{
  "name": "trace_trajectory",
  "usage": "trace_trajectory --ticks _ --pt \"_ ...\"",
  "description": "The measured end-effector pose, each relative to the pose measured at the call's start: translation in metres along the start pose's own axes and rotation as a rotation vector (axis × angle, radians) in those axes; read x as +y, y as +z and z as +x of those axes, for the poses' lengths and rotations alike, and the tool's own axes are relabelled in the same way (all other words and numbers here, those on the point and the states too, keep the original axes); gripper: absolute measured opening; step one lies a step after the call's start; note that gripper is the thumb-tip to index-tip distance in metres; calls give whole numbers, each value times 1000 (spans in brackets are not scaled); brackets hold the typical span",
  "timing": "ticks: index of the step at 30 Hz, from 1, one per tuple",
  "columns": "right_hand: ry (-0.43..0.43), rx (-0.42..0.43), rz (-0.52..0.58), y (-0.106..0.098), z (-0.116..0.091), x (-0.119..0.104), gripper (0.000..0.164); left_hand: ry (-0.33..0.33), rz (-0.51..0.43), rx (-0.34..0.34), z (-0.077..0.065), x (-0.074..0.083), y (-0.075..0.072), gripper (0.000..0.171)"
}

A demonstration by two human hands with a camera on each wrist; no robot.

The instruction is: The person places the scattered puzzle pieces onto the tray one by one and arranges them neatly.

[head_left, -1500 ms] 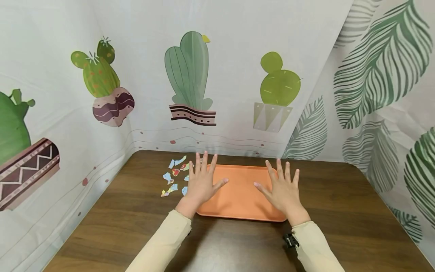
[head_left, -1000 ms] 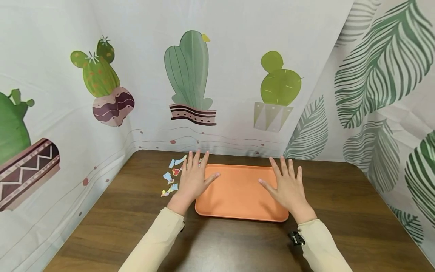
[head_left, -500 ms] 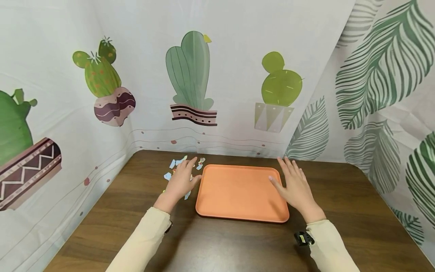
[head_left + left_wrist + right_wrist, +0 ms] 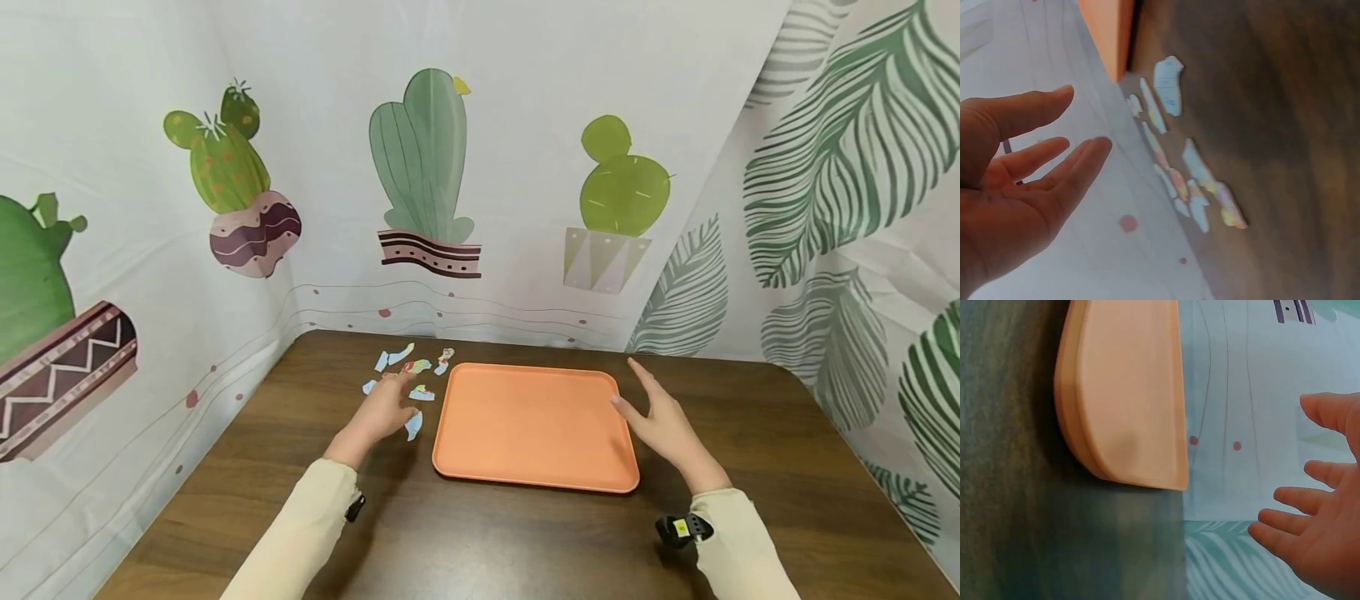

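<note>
Flat, irregular, multicoloured card-like pieces [image 4: 424, 395], far left, seem your reaching target. Your left hand [image 4: 381, 407] hovers, thumb and fingers parted; your right hand [image 4: 665, 423] is spread. Pinching one piece seems next.

The orange tray [image 4: 534, 429] looks like smooth plastic, mostly matt with a faint sheen along its rim. The tabletop [image 4: 517, 542] shows brown wood grain under a smooth, semi-glossy finish that catches pale glare. The puzzle pieces [image 4: 414, 424] look like thin printed card. The backdrop [image 4: 525, 125] is matt, lightly creased cloth; the sleeves [image 4: 303, 517], soft wrinkled fabric.
</note>
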State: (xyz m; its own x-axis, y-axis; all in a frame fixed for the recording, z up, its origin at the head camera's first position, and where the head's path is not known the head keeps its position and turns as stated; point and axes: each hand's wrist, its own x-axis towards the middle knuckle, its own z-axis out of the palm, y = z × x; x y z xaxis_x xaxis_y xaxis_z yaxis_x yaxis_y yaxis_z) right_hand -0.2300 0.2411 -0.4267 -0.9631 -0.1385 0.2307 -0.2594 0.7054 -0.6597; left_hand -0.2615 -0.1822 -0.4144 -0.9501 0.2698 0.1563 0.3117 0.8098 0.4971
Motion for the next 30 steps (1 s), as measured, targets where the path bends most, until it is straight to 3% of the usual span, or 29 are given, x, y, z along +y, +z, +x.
trace_trajectory --ticks 9,18,30 --pt "82 -85 220 1 3 14 72 -94 -48 -62 -2 -18 9 52" --pt "225 -193 427 0 7 28 77 -112 -69 -66 -2 -30 19 48" --pt "287 -253 632 4 9 43 69 -162 -80 -85 -3 -28 22 49"
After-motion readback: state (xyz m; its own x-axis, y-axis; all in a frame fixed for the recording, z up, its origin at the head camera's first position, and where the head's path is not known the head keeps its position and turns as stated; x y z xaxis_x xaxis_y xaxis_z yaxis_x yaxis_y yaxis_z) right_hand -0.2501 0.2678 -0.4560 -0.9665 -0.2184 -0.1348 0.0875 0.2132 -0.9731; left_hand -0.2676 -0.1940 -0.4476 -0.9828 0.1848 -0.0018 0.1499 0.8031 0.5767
